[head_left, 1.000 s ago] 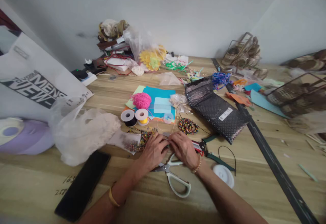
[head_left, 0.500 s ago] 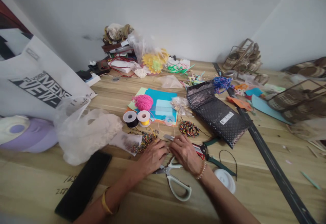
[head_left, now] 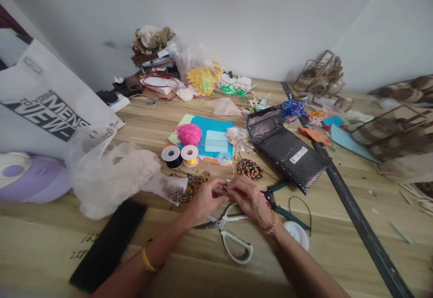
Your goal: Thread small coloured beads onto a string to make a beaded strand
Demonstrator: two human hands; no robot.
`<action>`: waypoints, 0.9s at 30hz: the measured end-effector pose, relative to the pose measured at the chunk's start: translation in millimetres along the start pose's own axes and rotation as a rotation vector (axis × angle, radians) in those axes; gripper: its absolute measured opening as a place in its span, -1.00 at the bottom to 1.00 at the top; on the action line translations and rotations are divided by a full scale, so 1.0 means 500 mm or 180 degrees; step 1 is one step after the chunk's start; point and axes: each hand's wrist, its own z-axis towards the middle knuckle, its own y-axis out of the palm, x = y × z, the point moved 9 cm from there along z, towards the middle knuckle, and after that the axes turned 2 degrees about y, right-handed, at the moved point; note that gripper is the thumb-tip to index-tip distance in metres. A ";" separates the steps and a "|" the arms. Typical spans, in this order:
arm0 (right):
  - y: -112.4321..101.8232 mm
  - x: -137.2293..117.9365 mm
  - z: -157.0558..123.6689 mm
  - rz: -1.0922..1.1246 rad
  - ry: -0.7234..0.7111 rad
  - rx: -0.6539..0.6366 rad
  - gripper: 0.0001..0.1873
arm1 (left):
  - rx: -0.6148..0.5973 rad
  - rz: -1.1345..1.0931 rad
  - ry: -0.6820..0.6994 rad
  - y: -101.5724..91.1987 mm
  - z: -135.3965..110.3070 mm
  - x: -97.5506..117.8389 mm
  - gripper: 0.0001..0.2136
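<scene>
My left hand (head_left: 205, 197) and my right hand (head_left: 246, 196) meet fingertip to fingertip just above the wooden table (head_left: 209, 271). Both are pinched closed on something small that I cannot make out, perhaps a bead or thread. A heap of coloured beads (head_left: 191, 185) lies on a clear plastic bag just left of my left hand. White-handled scissors (head_left: 230, 235) lie under my wrists. A coil of strung beads (head_left: 249, 169) sits just beyond my right hand. A black spool (head_left: 171, 155) and a yellow spool (head_left: 189, 155) stand behind the beads.
A black phone (head_left: 108, 245) lies at the near left, next to a crumpled white plastic bag (head_left: 111, 171). Pink yarn (head_left: 188, 133) rests on blue paper (head_left: 213, 126). A black bubble mailer (head_left: 287, 149), pliers (head_left: 280, 207), a white spool (head_left: 297, 235) and wicker baskets (head_left: 389, 131) fill the right.
Both hands have lifted a little off the table and come together in a pinch, with the fingers turned upward. The scissors and beads have stayed put.
</scene>
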 end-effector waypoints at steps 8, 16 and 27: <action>-0.027 0.024 0.002 -0.0093 0.0369 -0.0171 -0.85 | 0.0086 0.0505 0.0371 0.009 -0.002 0.010 -0.86; -0.089 0.092 -0.035 -0.0947 0.0596 -0.0386 -0.83 | 0.0326 0.1281 0.1177 0.004 -0.020 0.060 -0.85; -0.056 0.094 -0.038 -0.1321 0.0449 -0.0710 -0.94 | 0.0147 0.1633 0.1560 0.029 -0.030 0.064 -0.82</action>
